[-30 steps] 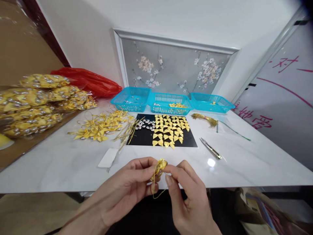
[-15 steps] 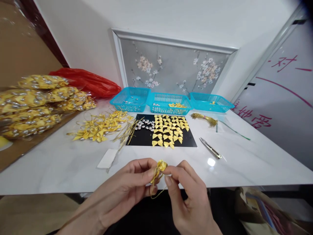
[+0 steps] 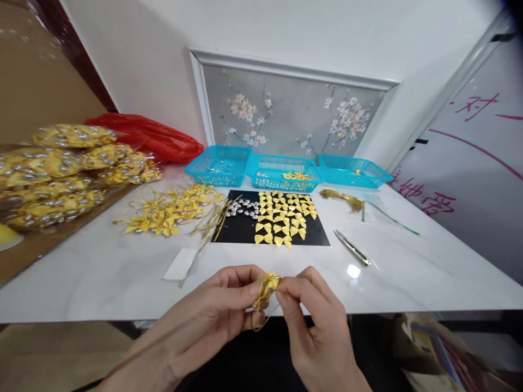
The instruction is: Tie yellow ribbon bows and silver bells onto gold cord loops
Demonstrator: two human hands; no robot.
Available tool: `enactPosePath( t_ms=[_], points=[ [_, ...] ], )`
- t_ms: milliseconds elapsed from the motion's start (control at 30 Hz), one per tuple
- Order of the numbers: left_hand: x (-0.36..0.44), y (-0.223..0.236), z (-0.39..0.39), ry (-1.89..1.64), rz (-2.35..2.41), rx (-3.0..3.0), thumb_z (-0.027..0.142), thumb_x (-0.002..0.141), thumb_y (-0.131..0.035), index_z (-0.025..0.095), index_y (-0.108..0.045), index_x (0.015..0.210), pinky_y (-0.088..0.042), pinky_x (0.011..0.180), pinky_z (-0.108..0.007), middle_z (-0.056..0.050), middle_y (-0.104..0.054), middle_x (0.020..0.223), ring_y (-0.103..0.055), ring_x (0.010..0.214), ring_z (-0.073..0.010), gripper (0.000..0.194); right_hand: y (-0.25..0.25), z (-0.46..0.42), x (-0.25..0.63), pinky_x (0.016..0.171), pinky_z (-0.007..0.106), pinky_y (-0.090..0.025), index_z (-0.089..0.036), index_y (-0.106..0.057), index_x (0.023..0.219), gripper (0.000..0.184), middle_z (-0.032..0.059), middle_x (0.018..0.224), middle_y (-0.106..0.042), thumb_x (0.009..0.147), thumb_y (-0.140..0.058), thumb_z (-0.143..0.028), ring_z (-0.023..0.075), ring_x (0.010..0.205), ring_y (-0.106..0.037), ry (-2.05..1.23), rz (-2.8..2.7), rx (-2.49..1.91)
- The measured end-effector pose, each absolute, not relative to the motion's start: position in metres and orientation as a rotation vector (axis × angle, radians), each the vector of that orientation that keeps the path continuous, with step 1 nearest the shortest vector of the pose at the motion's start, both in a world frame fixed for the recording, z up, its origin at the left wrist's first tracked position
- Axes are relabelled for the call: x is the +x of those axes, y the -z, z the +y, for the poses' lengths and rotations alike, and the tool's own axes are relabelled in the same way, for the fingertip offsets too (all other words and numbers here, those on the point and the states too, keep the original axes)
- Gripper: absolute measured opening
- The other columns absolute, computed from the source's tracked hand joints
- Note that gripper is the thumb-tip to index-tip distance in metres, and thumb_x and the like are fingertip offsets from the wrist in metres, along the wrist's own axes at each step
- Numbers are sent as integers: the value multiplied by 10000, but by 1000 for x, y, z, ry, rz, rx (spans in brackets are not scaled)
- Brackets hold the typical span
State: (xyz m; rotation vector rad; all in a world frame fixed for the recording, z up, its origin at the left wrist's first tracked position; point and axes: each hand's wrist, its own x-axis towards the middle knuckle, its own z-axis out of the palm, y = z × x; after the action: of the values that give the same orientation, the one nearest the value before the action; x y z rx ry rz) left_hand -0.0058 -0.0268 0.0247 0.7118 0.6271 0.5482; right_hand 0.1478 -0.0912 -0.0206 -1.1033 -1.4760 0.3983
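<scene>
Both hands meet at the near edge of the white table (image 3: pixel 102 272). My left hand (image 3: pixel 212 321) pinches a small yellow ribbon bow (image 3: pixel 269 282) between thumb and fingers. My right hand (image 3: pixel 314 326) pinches the same bow from the right. A thin gold cord (image 3: pixel 258 321) loops down from the bow between the two hands. Further back lies a black mat (image 3: pixel 241 231) with rows of yellow bows (image 3: pixel 281 218) and a cluster of silver beads (image 3: pixel 242 207).
Small scissors (image 3: pixel 352 247) lie right of the mat, a white card (image 3: pixel 180 263) left of it. A heap of finished bows with gold cords (image 3: pixel 167 209), bagged bows (image 3: pixel 57 174), a red bag (image 3: pixel 143 136) and three blue baskets (image 3: pixel 281 173) fill the back. A gold cord bundle (image 3: pixel 343 198) lies right.
The right fingers have closed in tighter on the bow and the cord's loop has shifted slightly. Both hands stay in the same place.
</scene>
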Motion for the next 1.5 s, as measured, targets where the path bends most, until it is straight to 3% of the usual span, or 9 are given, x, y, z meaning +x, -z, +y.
enactPosePath(
  t_ms=[433, 633, 833, 1033, 1233, 1500],
  points=[
    [-6, -23, -28, -535, 649, 768, 238, 787, -799, 118, -698, 795, -444, 685, -227, -16, -589, 768, -513, 666, -103, 157, 19, -92, 145, 601, 253, -418, -229, -640, 951, 213, -15, 778, -493, 980, -462, -115, 120, 667, -523, -433, -1445, -1098],
    [-4, -26, -29, -575, 697, 942, 330, 808, -772, 156, -625, 741, -384, 693, -254, 8, -547, 750, -444, 703, -130, 237, 16, -87, 151, 621, 214, -461, -226, -609, 901, 146, -33, 758, -569, 936, -548, -98, 110, 674, -563, -314, -1485, -1120],
    [-4, -31, -28, -657, 832, 1375, 447, 863, -688, 192, -576, 753, -314, 645, -261, 41, -472, 723, -384, 708, -146, 299, -2, -82, 172, 776, 237, -516, -228, -619, 1084, 180, 43, 1084, -655, 938, -554, -145, 145, 904, -628, -223, -1560, -1175],
    [-3, -32, -30, -715, 887, 1553, 425, 917, -611, 212, -549, 771, -375, 711, -287, 30, -499, 758, -464, 758, -170, 266, -2, -82, 166, 623, 200, -485, -215, -650, 900, 142, -15, 762, -664, 963, -530, -172, 113, 672, -614, -512, -1561, -1149],
    [-4, -32, -32, -732, 828, 1494, 375, 920, -622, 204, -582, 758, -391, 708, -269, 20, -552, 783, -495, 759, -159, 239, 5, -86, 160, 597, 180, -484, -221, -632, 889, 131, -27, 739, -641, 975, -534, -236, 103, 645, -581, -624, -1420, -1159],
    [-4, -38, -36, -769, 959, 1544, 376, 886, -636, 206, -599, 729, -382, 610, -254, 19, -533, 737, -469, 678, -154, 234, -2, -89, 165, 660, 215, -517, -224, -609, 988, 93, 2, 849, -643, 970, -524, -191, 127, 758, -621, -367, -1490, -1191]
  ],
)
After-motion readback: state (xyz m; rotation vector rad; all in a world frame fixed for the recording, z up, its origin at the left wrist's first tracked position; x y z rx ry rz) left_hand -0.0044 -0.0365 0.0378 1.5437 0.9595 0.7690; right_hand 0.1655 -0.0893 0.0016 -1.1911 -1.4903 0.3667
